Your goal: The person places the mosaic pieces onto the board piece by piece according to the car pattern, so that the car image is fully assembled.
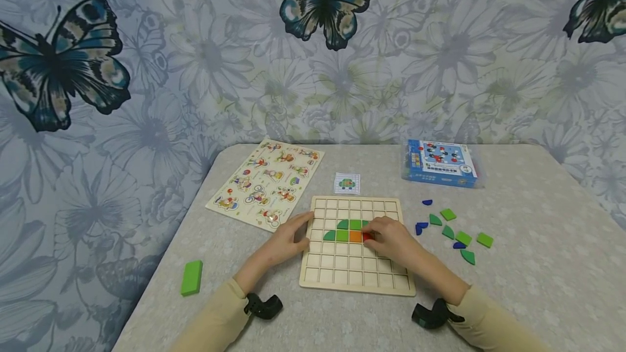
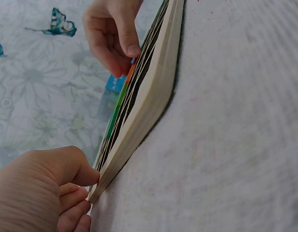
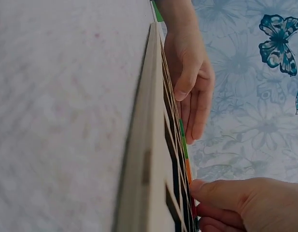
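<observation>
A wooden grid board [image 1: 357,284] lies on the table, with green square and quarter-round tiles and an orange square tile [image 1: 355,236] set in its cells. My right hand [image 1: 391,238] is over the board's right half. Its thumb and fingertips pinch a red tile [image 1: 367,237] right beside the orange one, partly hidden by the fingers. At the board's left edge is my left hand [image 1: 285,240], its thumb touching the rim and its fingers extended along the side. In the left wrist view, the left thumb [image 2: 83,171] meets the board's edge.
Loose green and blue tiles [image 1: 463,238] lie right of the board. Behind it sits a small pattern card [image 1: 347,183]. A picture sheet [image 1: 264,184] is at the back left, a blue box [image 1: 442,164] at the back right, and a green block [image 1: 192,277] at the left.
</observation>
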`<state>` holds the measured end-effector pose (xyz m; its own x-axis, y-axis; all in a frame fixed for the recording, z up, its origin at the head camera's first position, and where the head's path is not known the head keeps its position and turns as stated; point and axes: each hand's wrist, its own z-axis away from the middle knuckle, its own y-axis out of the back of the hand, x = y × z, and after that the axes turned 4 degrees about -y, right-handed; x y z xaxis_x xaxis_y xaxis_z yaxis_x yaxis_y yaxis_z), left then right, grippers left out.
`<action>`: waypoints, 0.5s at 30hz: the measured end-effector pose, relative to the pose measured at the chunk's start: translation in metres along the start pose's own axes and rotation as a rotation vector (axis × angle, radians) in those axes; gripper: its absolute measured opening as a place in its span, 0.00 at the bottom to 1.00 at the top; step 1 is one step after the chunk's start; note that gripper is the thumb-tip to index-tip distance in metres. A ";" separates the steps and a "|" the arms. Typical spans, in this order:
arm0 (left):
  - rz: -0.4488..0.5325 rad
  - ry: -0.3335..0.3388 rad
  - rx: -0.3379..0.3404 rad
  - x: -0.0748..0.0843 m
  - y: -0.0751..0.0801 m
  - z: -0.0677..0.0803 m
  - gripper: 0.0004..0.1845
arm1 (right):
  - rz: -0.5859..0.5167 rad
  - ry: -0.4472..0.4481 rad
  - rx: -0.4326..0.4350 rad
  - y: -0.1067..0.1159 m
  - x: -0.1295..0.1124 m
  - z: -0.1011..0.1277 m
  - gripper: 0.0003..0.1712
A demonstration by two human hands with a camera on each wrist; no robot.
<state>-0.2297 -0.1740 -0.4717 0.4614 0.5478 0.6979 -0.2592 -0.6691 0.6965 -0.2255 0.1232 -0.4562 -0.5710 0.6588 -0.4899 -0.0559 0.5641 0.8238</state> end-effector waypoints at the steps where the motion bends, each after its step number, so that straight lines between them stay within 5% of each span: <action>1: -0.001 0.002 -0.001 0.000 0.000 0.000 0.34 | -0.016 0.002 0.002 0.001 0.000 0.000 0.13; 7: -0.002 0.001 -0.007 0.000 -0.001 0.001 0.35 | -0.097 -0.056 0.014 0.028 0.010 0.006 0.15; 15: -0.002 -0.011 0.009 -0.002 -0.001 0.000 0.35 | -0.027 -0.147 0.108 0.082 0.067 0.024 0.18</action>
<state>-0.2303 -0.1743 -0.4739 0.4710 0.5439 0.6945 -0.2507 -0.6723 0.6965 -0.2489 0.2255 -0.4287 -0.4437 0.7043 -0.5541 0.0234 0.6272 0.7785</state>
